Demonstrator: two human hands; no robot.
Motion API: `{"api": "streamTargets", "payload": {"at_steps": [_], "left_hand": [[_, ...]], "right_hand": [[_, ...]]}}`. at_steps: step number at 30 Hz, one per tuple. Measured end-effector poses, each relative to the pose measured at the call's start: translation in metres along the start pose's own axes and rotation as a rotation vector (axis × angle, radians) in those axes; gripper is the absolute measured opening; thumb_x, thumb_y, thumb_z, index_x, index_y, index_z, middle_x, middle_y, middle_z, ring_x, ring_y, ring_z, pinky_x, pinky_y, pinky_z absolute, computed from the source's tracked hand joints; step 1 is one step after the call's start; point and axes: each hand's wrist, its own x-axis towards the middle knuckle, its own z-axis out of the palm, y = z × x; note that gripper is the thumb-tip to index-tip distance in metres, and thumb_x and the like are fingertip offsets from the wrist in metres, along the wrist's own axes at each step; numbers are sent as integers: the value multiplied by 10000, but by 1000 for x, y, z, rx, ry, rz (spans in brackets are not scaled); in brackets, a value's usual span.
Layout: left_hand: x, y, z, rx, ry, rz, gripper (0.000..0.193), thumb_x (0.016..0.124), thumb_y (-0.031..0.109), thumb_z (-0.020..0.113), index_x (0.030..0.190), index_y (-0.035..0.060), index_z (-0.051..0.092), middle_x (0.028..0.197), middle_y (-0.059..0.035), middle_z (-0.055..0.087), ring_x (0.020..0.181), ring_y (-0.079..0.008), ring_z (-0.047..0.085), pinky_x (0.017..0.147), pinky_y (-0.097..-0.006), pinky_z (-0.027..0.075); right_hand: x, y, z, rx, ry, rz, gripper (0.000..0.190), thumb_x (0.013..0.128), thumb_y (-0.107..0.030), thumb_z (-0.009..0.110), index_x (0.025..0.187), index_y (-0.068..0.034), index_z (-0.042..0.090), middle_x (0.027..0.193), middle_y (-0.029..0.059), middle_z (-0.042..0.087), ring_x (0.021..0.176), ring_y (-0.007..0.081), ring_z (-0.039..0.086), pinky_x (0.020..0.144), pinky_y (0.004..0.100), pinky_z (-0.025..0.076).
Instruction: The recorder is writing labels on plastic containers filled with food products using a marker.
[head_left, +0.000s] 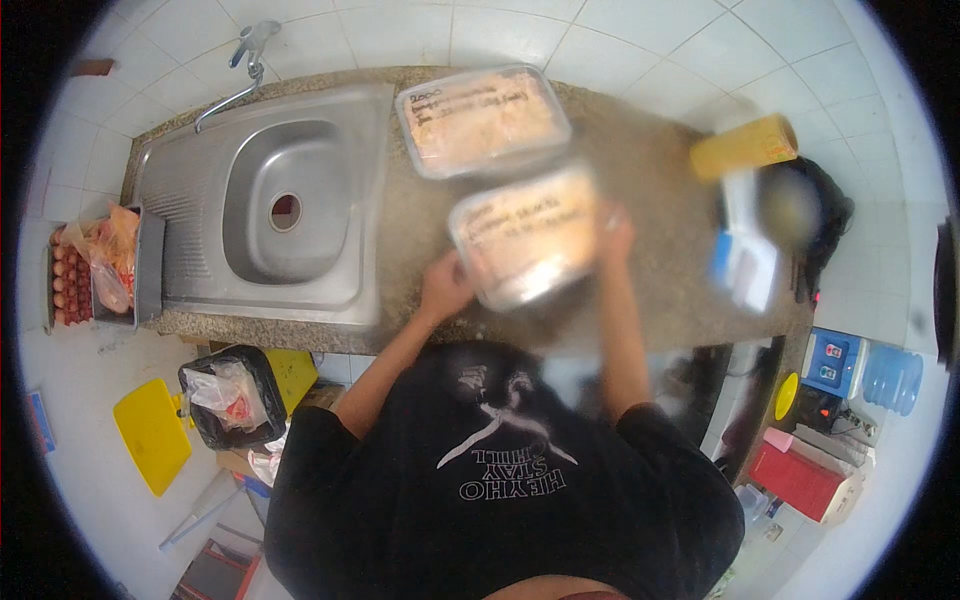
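Observation:
Between my two hands is a clear lidded plastic food container with pale orange contents and handwriting on its lid. My left hand grips its near left corner, and my right hand has hold of its right side. The container tilts a little and is blurred, so whether it rests on the counter is hard to tell. Just behind it, a similar plastic container, also written on, lies on the stone countertop.
Left of the containers is a steel sink with a faucet. An egg tray and a grey bin holding bags stand at the far left. A yellow roll and a blue-and-white box occupy the right end. Below left is an open trash bin.

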Motion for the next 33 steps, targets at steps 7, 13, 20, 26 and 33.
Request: {"api": "streamTargets", "payload": {"at_steps": [7,13,20,26,33], "left_hand": [[0,-1,2,-42,3,-32,256,915,208,701,1007,-29,669,716,-57,663,557,-110,657,486,-274,493],[0,-1,1,-32,-14,-11,266,924,210,696,1044,-25,662,712,-45,655,563,-113,659,496,-275,500],[2,11,-6,-165,-73,47,225,964,208,663,912,-2,603,753,-29,658,615,-81,624,549,-257,501],[3,74,0,-360,-232,50,202,1014,179,600,932,-1,559,776,-52,654,645,-91,621,582,-258,521],[3,112,11,-294,-322,111,209,1032,179,563,1018,-28,582,798,-67,656,675,-107,638,599,-267,531]], "right_hand": [[2,11,9,17,25,-28,322,981,-366,547,1029,-78,681,946,228,711,897,441,677,777,507,519],[2,6,5,-13,-1,-12,311,979,-360,549,1031,-82,679,949,228,712,906,440,677,781,511,519],[7,18,10,64,1,-14,284,979,-335,554,1011,-84,684,933,225,711,906,429,681,786,485,523],[28,51,18,91,-26,-260,271,962,-319,595,994,-64,679,942,197,720,901,390,689,805,445,528],[31,29,-1,144,-141,-94,232,939,-276,632,935,-43,627,929,185,712,876,355,687,795,422,524]]}}
